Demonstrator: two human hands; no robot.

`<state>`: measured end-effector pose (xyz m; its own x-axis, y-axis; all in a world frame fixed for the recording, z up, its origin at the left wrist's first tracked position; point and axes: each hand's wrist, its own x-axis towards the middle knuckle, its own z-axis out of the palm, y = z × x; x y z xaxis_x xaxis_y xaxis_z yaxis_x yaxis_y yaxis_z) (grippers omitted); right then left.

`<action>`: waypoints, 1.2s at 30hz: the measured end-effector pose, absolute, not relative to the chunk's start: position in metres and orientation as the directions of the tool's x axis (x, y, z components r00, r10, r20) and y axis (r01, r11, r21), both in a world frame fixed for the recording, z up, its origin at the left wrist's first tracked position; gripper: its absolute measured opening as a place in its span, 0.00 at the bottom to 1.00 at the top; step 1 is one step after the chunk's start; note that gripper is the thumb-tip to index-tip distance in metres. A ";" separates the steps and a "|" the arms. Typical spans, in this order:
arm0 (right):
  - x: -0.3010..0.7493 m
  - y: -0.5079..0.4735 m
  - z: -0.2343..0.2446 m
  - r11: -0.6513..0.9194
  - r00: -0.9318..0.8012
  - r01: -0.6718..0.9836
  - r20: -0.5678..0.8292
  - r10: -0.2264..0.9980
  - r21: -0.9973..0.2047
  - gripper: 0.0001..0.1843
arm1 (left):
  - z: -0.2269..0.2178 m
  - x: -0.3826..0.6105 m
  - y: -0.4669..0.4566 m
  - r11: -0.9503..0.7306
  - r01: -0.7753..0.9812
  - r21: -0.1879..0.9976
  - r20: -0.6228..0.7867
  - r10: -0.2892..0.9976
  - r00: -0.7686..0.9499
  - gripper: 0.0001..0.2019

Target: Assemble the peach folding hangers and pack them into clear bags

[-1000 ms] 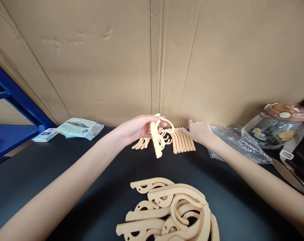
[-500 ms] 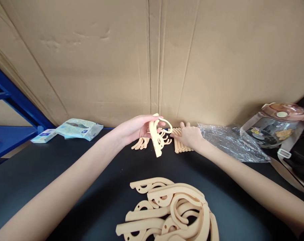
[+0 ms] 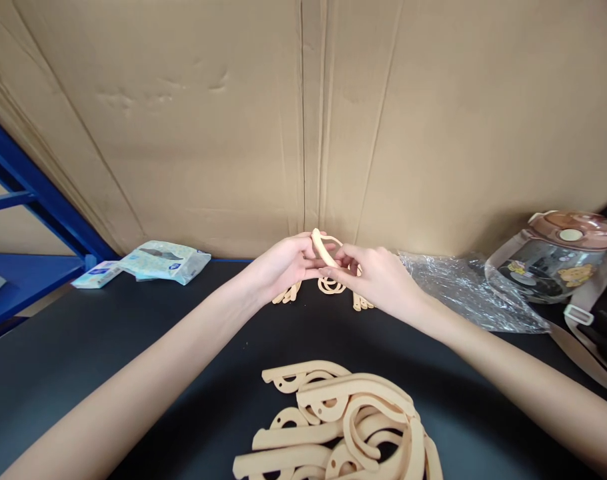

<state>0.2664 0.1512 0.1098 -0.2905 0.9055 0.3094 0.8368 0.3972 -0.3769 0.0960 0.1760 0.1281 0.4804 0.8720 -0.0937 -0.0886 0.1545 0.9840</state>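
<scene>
Both hands meet above the far middle of the black table [image 3: 108, 347]. My left hand [image 3: 283, 265] pinches a tan hook-shaped flat piece [image 3: 323, 249], and my right hand [image 3: 376, 277] grips the same piece from the right with closed fingers. Under the hands lies a neat row of similar tan pieces [image 3: 328, 288], mostly hidden. A loose pile of tan hook-shaped pieces [image 3: 333, 423] sits on the table close to me.
A cardboard wall [image 3: 303, 120] stands behind the table. Tissue packs [image 3: 163, 260] lie at the back left beside a blue rack [image 3: 28, 207]. Crumpled clear plastic [image 3: 463, 290] and a brown-lidded bottle [image 3: 558, 257] with a strap are at the right.
My right hand left the row of pieces on the table and rose to grip the piece held in my left hand. That piece has turned from hanging down to lying between both hands.
</scene>
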 end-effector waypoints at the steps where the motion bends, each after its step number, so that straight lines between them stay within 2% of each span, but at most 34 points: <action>1: 0.268 0.151 0.110 0.416 -0.308 0.824 0.312 0.899 -0.384 0.15 | 0.129 0.096 0.173 0.131 -0.067 0.989 -0.084 0.876 0.475 0.17; 4: 0.276 0.152 0.116 0.456 -0.362 0.798 0.291 0.886 -0.395 0.21 | 0.129 0.095 0.170 0.023 0.035 0.999 -0.035 0.918 0.395 0.17; 9: 0.292 0.153 0.132 0.511 -0.395 0.713 0.328 0.858 -0.479 0.24 | 0.125 0.091 0.176 -0.202 0.168 0.965 0.157 0.956 0.248 0.03; 12: 0.299 0.157 0.135 0.481 -0.299 0.770 0.428 0.853 -0.419 0.19 | 0.125 0.092 0.178 -0.258 0.179 0.949 0.203 0.940 0.274 0.06; 14: 0.301 0.160 0.133 0.458 -0.277 0.827 0.471 0.837 -0.327 0.16 | 0.126 0.095 0.177 -0.263 0.161 0.951 0.203 0.928 0.313 0.07; 16: 0.301 0.161 0.129 0.469 -0.331 0.861 0.484 0.810 -0.196 0.17 | 0.125 0.098 0.174 -0.246 0.134 0.960 0.184 0.914 0.362 0.08; 21: 0.294 0.158 0.121 0.406 -0.512 0.859 0.490 0.705 0.312 0.19 | 0.120 0.105 0.168 -0.123 0.056 0.991 0.085 0.889 0.450 0.11; 22: 0.294 0.157 0.120 0.401 -0.547 0.834 0.470 0.693 0.379 0.20 | 0.118 0.106 0.167 -0.088 0.039 0.995 0.061 0.888 0.455 0.11; 24: 0.295 0.158 0.119 0.424 -0.599 0.793 0.432 0.675 0.438 0.20 | 0.116 0.108 0.166 -0.023 0.011 1.000 0.015 0.886 0.463 0.11; 27: 0.302 0.164 0.114 0.493 -0.614 0.787 0.393 0.684 0.370 0.16 | 0.113 0.111 0.166 0.033 -0.006 0.999 -0.027 0.886 0.462 0.10; 28: 0.305 0.167 0.112 0.530 -0.601 0.799 0.386 0.699 0.284 0.15 | 0.112 0.112 0.166 0.040 -0.001 0.999 -0.035 0.887 0.460 0.09; 30: 0.309 0.172 0.107 0.593 -0.559 0.805 0.383 0.735 0.036 0.13 | 0.109 0.116 0.167 0.045 0.024 0.999 -0.051 0.890 0.453 0.09; 32: 0.312 0.178 0.102 0.626 -0.532 0.756 0.380 0.757 -0.189 0.12 | 0.106 0.121 0.168 0.045 0.057 0.997 -0.066 0.893 0.446 0.08; 36: 0.318 0.193 0.097 0.604 -0.471 0.677 0.383 0.795 -0.420 0.16 | 0.097 0.134 0.167 0.026 0.126 0.992 -0.079 0.897 0.434 0.08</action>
<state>0.3183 0.1928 0.0971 -0.4709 0.7948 0.3828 0.6773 0.6037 -0.4204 0.1337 0.1669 0.0971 0.4343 0.8973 -0.0788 0.1263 0.0260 0.9916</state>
